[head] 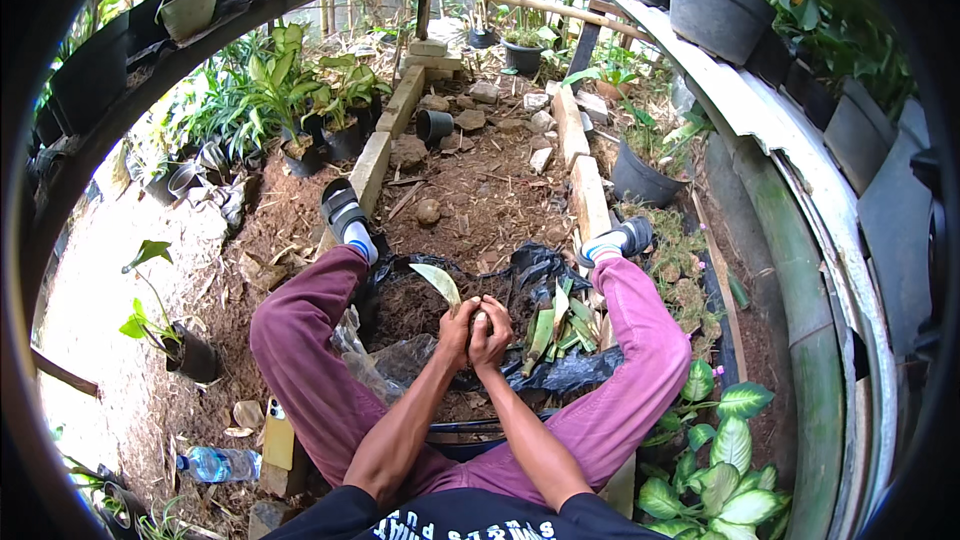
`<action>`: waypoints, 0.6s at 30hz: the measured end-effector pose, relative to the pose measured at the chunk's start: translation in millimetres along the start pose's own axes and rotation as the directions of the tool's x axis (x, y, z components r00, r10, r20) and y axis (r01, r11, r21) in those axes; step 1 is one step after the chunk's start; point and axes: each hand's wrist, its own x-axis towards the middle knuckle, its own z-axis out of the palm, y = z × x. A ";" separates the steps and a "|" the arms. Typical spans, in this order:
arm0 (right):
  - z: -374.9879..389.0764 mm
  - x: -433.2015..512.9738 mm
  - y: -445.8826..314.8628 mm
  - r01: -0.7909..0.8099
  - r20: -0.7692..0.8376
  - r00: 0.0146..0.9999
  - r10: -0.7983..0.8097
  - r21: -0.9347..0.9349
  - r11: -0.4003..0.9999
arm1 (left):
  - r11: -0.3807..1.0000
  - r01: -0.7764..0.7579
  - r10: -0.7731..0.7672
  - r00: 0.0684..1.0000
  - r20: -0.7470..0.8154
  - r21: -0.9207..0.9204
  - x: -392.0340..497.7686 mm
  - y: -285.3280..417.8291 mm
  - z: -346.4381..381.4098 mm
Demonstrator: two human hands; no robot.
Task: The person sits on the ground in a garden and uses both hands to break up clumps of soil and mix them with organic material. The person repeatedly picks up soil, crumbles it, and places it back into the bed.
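My left hand (453,336) and my right hand (491,331) are cupped together between my knees. A pale green leaf cutting (441,281) rises from between them and leans to the left. Its lower end is hidden by my fingers, along with whatever surrounds it. Just beyond my hands, dark loose soil (409,307) lies on black plastic sheeting (536,266). To the right of my right hand rests a pile of cut, thick green leaf pieces (553,326). Clear plastic film (352,349) lies by my left knee.
Concrete beams (371,172) edge the dirt bed on both sides. An overturned black pot (435,126) lies there among stones. At lower left are a water bottle (225,463), a yellow-cased phone (279,439) and a potted plant (191,352). Bamboo (806,345) runs along the right.
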 end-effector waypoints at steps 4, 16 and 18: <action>6.9 11.1 7.8 -0.547 0.026 0.807 0.590 0.412 0.729 | 0.955 -0.219 0.193 0.971 0.144 0.199 -10.6 14.6 8.1; 6.7 12.8 -2.3 -0.194 0.192 0.967 0.171 0.110 0.975 | 0.976 -0.079 0.105 0.987 0.123 -0.201 10.4 6.2 -8.4; 4.5 12.4 -9.9 -0.034 0.179 0.983 0.032 0.008 0.999 | 0.964 -0.017 0.051 0.991 0.121 -0.264 13.0 3.6 -10.7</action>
